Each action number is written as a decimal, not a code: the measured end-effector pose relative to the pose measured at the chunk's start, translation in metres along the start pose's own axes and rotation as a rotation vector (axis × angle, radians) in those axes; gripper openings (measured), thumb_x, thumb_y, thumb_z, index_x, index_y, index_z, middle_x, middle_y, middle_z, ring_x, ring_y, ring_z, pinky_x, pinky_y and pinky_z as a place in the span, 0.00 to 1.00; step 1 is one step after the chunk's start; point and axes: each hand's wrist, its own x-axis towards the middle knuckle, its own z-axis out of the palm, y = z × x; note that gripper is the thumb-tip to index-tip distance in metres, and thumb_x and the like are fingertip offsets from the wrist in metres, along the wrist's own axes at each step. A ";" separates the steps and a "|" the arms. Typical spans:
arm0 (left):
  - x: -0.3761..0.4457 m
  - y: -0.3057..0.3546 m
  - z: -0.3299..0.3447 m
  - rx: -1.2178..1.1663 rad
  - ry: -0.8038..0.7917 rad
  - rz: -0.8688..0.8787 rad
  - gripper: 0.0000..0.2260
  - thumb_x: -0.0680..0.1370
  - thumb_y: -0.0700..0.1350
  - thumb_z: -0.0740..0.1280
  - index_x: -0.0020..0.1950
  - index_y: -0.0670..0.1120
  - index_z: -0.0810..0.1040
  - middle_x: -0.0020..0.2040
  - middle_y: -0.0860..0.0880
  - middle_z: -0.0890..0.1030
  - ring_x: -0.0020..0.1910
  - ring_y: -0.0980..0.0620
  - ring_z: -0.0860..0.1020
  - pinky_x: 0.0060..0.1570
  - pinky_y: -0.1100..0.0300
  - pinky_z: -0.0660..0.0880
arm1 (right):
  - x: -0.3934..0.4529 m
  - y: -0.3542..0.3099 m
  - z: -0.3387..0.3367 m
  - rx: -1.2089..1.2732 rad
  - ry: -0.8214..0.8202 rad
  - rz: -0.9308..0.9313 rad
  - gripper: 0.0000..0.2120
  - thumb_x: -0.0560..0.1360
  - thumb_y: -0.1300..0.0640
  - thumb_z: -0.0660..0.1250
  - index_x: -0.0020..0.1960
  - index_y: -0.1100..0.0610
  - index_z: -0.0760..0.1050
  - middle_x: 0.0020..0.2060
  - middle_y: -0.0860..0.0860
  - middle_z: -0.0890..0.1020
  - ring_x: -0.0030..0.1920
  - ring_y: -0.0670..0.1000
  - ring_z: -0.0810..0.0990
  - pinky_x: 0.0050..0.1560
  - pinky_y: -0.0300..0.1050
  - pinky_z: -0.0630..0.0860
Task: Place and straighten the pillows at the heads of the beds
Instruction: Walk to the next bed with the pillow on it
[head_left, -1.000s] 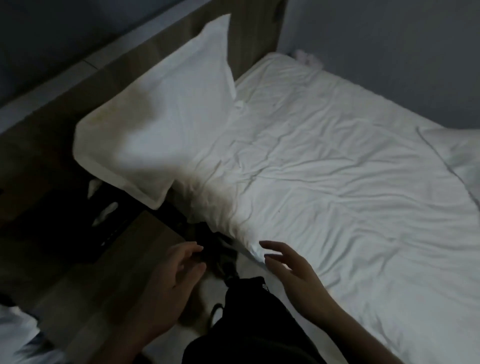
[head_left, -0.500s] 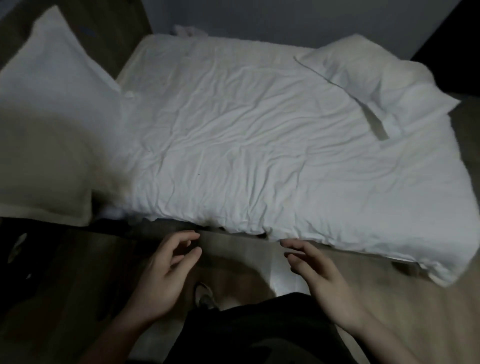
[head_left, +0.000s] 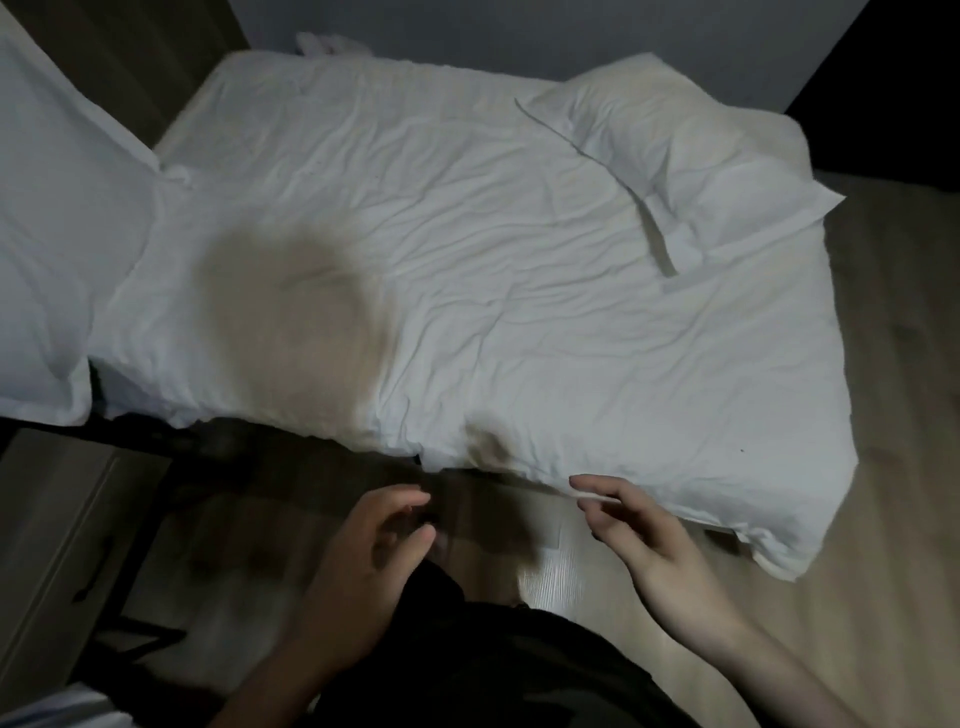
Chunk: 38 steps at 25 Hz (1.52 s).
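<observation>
One white pillow (head_left: 57, 249) leans at the head of the bed on the left, against the wooden headboard (head_left: 156, 62). A second white pillow (head_left: 691, 161) lies skewed at the far right end of the bed, on the rumpled white sheet (head_left: 467, 291). My left hand (head_left: 358, 566) hovers over the floor in front of the bed's near edge, fingers loosely curled, holding nothing. My right hand (head_left: 649, 540) hovers beside the sheet's near edge, fingers relaxed and empty.
A wooden floor (head_left: 883, 467) runs along the near side and right end of the bed. A low wooden nightstand (head_left: 47, 545) stands at the lower left. A grey wall (head_left: 519, 36) backs the bed. My dark clothing fills the bottom centre.
The view has swung right, away from the headboard pillow, bringing the second pillow into view. Both hands stay empty in front of me, now nearer the sheet's edge.
</observation>
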 end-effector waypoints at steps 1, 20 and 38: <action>0.000 0.009 0.006 0.000 0.005 0.000 0.14 0.80 0.43 0.72 0.61 0.59 0.81 0.62 0.60 0.81 0.62 0.58 0.81 0.60 0.59 0.76 | 0.003 -0.006 -0.012 0.010 -0.008 -0.017 0.12 0.82 0.48 0.68 0.63 0.36 0.81 0.57 0.40 0.86 0.63 0.36 0.80 0.60 0.32 0.73; 0.124 0.113 0.318 0.051 -0.105 0.073 0.11 0.81 0.47 0.70 0.62 0.59 0.79 0.62 0.60 0.80 0.64 0.62 0.78 0.60 0.57 0.77 | 0.027 0.090 -0.316 0.155 0.237 -0.022 0.19 0.75 0.46 0.68 0.63 0.50 0.83 0.60 0.43 0.86 0.66 0.46 0.82 0.73 0.58 0.74; 0.072 0.182 0.537 -0.002 0.170 0.000 0.10 0.79 0.39 0.72 0.59 0.50 0.81 0.57 0.52 0.82 0.62 0.54 0.79 0.62 0.51 0.77 | 0.046 0.118 -0.551 -0.085 -0.098 -0.109 0.15 0.84 0.53 0.66 0.63 0.35 0.80 0.63 0.35 0.83 0.65 0.37 0.81 0.65 0.49 0.78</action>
